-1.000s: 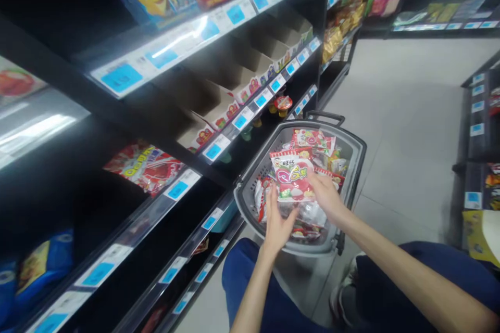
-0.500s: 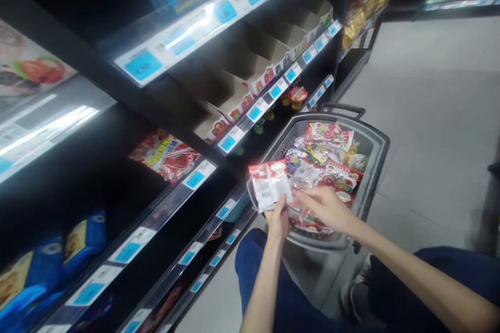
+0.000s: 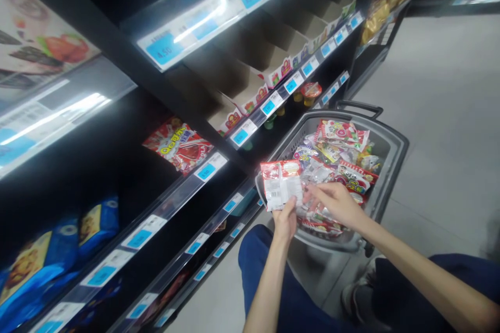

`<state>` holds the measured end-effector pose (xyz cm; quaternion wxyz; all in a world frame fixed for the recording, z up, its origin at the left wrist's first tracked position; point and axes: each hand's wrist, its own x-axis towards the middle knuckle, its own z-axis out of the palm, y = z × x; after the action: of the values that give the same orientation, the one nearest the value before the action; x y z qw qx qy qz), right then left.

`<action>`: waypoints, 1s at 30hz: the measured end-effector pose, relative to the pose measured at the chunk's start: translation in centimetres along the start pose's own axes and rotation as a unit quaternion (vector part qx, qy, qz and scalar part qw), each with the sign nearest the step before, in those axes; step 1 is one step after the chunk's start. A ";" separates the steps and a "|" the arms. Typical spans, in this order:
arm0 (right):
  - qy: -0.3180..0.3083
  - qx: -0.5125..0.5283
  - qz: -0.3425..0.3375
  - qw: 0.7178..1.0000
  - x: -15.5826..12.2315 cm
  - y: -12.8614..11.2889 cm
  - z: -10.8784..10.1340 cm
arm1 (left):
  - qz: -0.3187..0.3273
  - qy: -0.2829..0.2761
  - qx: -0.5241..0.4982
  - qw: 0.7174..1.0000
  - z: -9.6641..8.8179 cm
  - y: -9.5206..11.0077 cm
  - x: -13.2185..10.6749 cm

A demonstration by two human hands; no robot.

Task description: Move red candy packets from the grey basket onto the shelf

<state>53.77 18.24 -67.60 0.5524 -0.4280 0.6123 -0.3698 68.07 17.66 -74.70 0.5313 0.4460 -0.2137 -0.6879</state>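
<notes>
Flipped since a second ago, the snack packet [image 3: 282, 183] sat gripped in the left hand [image 3: 285, 219] over the basket [image 3: 398, 153] at its near-left rim. The right hand [image 3: 336, 203] touched the packet's edge, grip unclear. Many loose packets [image 3: 344, 132] lay in the basket.

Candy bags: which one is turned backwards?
The bag in the left hand, over the basket's near corner. Its white back with a barcode faces up; the others in the basket show colourful fronts.
</notes>
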 end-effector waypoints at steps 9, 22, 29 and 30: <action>0.022 -0.094 -0.038 0.995 -0.1 -0.6 0.5 | 0.046 0.000 0.085 0.995 -0.2 -0.6 0.1; 0.157 0.130 0.009 0.979 1.6 1.4 -0.3 | 0.330 -0.117 0.409 0.842 0.0 0.3 -1.2; 0.154 0.135 0.045 0.978 1.5 1.0 -0.7 | 0.068 -0.159 0.111 0.979 -0.4 -0.2 -0.6; 0.154 0.115 0.035 0.981 1.7 1.2 -0.7 | 0.052 -0.143 0.107 0.983 -0.4 -0.4 -0.4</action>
<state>52.88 17.09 -69.26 0.5097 -0.2773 0.6582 -0.4797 68.19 18.28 -75.08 0.4793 0.3860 -0.3828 -0.6890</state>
